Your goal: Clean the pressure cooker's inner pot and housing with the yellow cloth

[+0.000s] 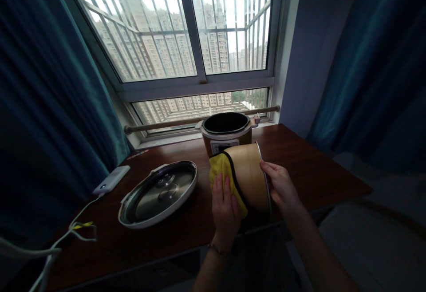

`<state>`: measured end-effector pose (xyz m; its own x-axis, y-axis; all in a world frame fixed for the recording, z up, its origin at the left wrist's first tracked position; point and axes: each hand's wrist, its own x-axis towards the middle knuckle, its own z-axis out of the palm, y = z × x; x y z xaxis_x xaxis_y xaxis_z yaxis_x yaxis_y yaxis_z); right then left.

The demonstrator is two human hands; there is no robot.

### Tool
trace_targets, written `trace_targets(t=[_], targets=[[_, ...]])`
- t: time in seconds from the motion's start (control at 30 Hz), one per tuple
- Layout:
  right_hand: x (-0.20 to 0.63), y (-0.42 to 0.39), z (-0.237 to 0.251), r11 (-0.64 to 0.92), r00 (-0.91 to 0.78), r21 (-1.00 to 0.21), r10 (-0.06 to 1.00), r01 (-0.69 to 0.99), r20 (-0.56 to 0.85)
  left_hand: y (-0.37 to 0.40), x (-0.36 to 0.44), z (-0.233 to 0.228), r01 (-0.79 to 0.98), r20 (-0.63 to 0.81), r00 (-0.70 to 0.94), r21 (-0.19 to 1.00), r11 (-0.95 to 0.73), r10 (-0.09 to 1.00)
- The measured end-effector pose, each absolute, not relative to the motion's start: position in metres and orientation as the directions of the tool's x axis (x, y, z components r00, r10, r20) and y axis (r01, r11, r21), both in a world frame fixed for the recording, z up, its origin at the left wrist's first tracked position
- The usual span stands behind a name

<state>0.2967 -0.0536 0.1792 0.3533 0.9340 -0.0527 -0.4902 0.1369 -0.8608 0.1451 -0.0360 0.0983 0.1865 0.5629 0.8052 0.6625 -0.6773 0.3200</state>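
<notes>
My left hand (225,205) presses a yellow cloth with a dark border (222,169) flat against the outside of a gold-coloured inner pot (249,174), which lies tipped on its side near the table's front edge. My right hand (281,187) grips that pot by its rim on the right. Just behind stands the rice cooker body (226,133), upright and open, with a white control panel on its front. To the left of the pot, the cooker's lid (159,193) lies upside down on the table.
The dark wooden table (316,167) stands against a barred window. A white power bank (111,179) with a white cable (71,225) lies at the left edge. A wooden rod (166,124) runs along the sill. Dark curtains hang on both sides.
</notes>
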Motion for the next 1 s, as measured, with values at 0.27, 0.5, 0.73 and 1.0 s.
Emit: trace_targets(t=[0.27, 0.5, 0.73, 1.0], targets=[[0.301, -0.088, 0.147, 0.208, 0.428, -0.953, 0.899, -0.219, 0.098, -0.039, 0.143, 0.083, 0.637, 0.759, 0.128, 0.431, -0.639, 0.639], [0.291, -0.106, 0.107, 0.175, 0.365, -0.967, 0.926, -0.185, 0.098, -0.048, 0.155, 0.088, 0.708, 0.795, 0.148, 0.331, -0.624, 0.589], [0.280, -0.101, 0.110, 0.209, 0.414, -0.969, 0.900, -0.133, 0.137, -0.071, 0.186, 0.087, 0.750, 0.839, 0.337, 0.034, -0.660, 0.426], [0.283, -0.098, 0.112, 0.174, 0.478, -0.961, 0.877, -0.216, 0.051, -0.042, 0.156, 0.072, 0.743, 0.870, 0.340, -0.016, -0.669, 0.358]])
